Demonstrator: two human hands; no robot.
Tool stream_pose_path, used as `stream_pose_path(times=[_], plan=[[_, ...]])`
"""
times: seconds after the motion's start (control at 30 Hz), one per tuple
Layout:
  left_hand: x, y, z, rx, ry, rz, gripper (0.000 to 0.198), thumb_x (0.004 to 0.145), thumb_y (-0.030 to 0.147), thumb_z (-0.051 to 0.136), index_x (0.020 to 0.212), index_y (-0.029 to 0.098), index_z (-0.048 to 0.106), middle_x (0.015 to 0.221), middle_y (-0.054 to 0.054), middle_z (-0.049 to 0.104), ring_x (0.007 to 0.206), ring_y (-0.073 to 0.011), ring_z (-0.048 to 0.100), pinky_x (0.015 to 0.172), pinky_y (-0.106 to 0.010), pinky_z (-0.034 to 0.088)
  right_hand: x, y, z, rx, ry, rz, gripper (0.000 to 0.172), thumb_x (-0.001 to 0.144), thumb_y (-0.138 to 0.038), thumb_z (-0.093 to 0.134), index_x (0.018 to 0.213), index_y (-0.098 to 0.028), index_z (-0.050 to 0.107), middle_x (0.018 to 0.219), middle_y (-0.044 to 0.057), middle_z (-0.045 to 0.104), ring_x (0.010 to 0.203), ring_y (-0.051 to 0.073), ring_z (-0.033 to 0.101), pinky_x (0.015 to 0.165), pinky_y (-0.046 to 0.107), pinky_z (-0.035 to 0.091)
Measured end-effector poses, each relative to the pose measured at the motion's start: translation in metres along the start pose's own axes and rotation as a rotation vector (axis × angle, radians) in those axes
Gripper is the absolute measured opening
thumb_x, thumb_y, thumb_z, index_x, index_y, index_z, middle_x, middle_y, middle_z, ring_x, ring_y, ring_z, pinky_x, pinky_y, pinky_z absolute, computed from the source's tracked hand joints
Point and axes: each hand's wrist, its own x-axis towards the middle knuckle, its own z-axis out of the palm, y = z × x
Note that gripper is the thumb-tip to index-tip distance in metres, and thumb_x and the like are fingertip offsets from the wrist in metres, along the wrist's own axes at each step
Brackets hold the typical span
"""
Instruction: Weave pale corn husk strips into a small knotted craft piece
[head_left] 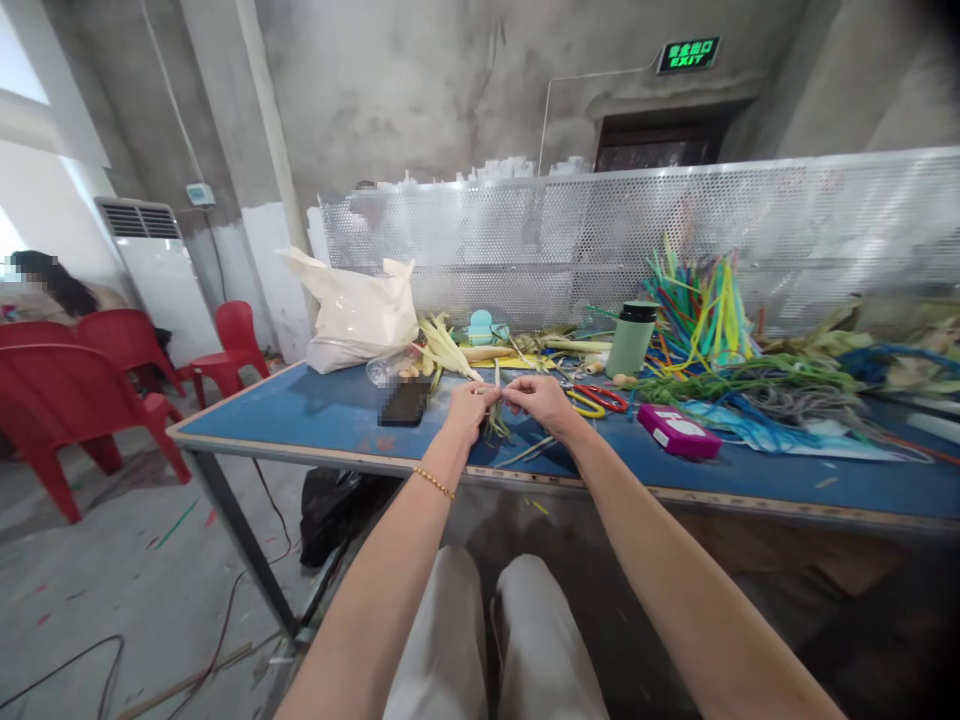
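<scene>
My left hand (471,408) and my right hand (541,402) are close together over the front part of the blue table (315,412). The fingers of my left hand are closed on a small bundle of green plant strips (495,428), with the loose ends hanging below. A pale pointed tip stands up between the hands. My right hand pinches at the same bundle from the right; its fingertips partly hide what they grip. Beside the right wrist lie scissors (600,400) with red and yellow handles. Pale corn husks (446,345) lie just behind the left hand.
A black phone (405,403), a cream plastic bag (364,310) and a clear bottle (382,368) are on the left. To the right are a green flask (631,340), a purple box (679,432), coloured strips (712,320) and green cords (757,380). A perforated metal panel (525,230) stands behind.
</scene>
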Motion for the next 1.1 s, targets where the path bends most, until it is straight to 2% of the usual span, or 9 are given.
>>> stream_pose_path(times=[0.37, 0.63, 0.77, 0.93, 1.1], plan=[[-0.003, 0.006, 0.009, -0.137, -0.031, -0.019, 0.031, 0.054, 0.028, 0.087, 0.055, 0.011, 0.061, 0.049, -0.002, 0.056, 0.047, -0.0093, 0.049, 0.050, -0.024, 0.036, 0.003, -0.004, 0.010, 0.104, 0.058, 0.050, 0.018, 0.065, -0.034, 0.066, 0.060, -0.018, 0.062, 0.053, 0.001, 0.062, 0.049, 0.014, 0.056, 0.055, 0.027, 0.048], [-0.005, 0.011, 0.011, -0.213, 0.010, -0.081, 0.022, 0.057, 0.015, 0.083, 0.059, 0.010, 0.061, 0.053, -0.002, 0.059, 0.048, -0.0101, 0.051, 0.053, -0.026, 0.039, 0.004, -0.002, 0.012, 0.172, 0.079, 0.069, 0.021, 0.062, -0.038, 0.069, 0.060, -0.018, 0.064, 0.056, 0.003, 0.066, 0.050, 0.015, 0.059, 0.056, 0.029, 0.052], [-0.005, 0.011, 0.008, -0.225, -0.012, -0.063, 0.022, 0.060, 0.016, 0.083, 0.060, 0.010, 0.061, 0.054, -0.001, 0.059, 0.050, -0.0092, 0.051, 0.055, -0.024, 0.040, 0.004, 0.000, 0.010, 0.183, 0.068, 0.051, 0.022, 0.063, -0.039, 0.071, 0.063, -0.018, 0.065, 0.057, 0.003, 0.066, 0.050, 0.014, 0.058, 0.055, 0.029, 0.052], [-0.001, 0.011, 0.007, -0.295, -0.068, -0.118, 0.026, 0.072, 0.031, 0.078, 0.064, 0.012, 0.061, 0.056, -0.003, 0.060, 0.057, -0.0134, 0.057, 0.061, -0.027, 0.046, 0.006, 0.007, 0.005, 0.144, 0.115, 0.002, 0.025, 0.066, -0.041, 0.071, 0.065, -0.017, 0.065, 0.053, 0.002, 0.063, 0.049, 0.014, 0.056, 0.051, 0.027, 0.047], [0.000, 0.009, 0.006, -0.229, -0.066, -0.078, 0.025, 0.067, 0.022, 0.080, 0.058, 0.013, 0.059, 0.054, -0.002, 0.058, 0.053, -0.0103, 0.053, 0.058, -0.025, 0.043, 0.005, 0.008, 0.004, 0.103, 0.134, -0.047, 0.024, 0.069, -0.042, 0.069, 0.067, -0.018, 0.064, 0.056, 0.002, 0.065, 0.051, 0.014, 0.057, 0.052, 0.027, 0.046]])
